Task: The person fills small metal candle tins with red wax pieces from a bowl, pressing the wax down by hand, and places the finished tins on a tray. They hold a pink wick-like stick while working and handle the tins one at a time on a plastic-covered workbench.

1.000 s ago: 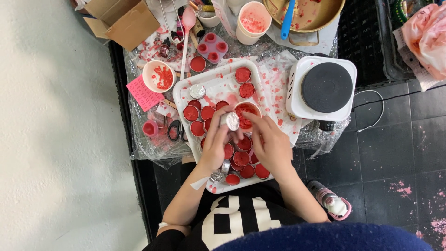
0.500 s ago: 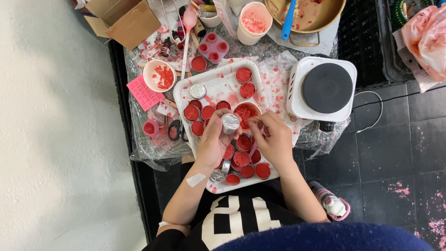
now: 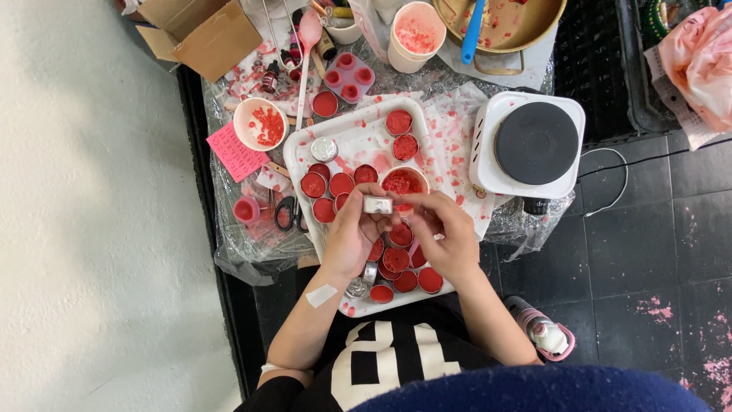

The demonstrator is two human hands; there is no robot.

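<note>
From my remote seat, a good part of the white rectangular plastic tray (image 3: 347, 141) is hidden under my two hands, so I cannot count the small round cups of red wax (image 3: 335, 185) beneath them. The tray's near edge runs under my forearms, and the dark blue fuzzy edge (image 3: 534, 391) at the bottom cuts off my elbows. The top of the brass-coloured pan (image 3: 526, 27) is out of frame, as is most of the pink cloth bundle (image 3: 701, 61) at far right.

My left hand (image 3: 352, 238) is raised over the tray's middle, fingers curled upward, its grip pinched on a small silver metal cup (image 3: 377, 204) held on its side just in front of the white bowl of red wax flakes (image 3: 402, 181). My right hand (image 3: 448, 235) meets it from the other side, thumb and forefinger narrowed together at the cup's right end; whether they press the cup or a red scrap beside it, I cannot tell. Both wrists angle inward from my body.

The white hotplate with a black round top (image 3: 534, 145) sits on the tabletop right of the tray.
</note>
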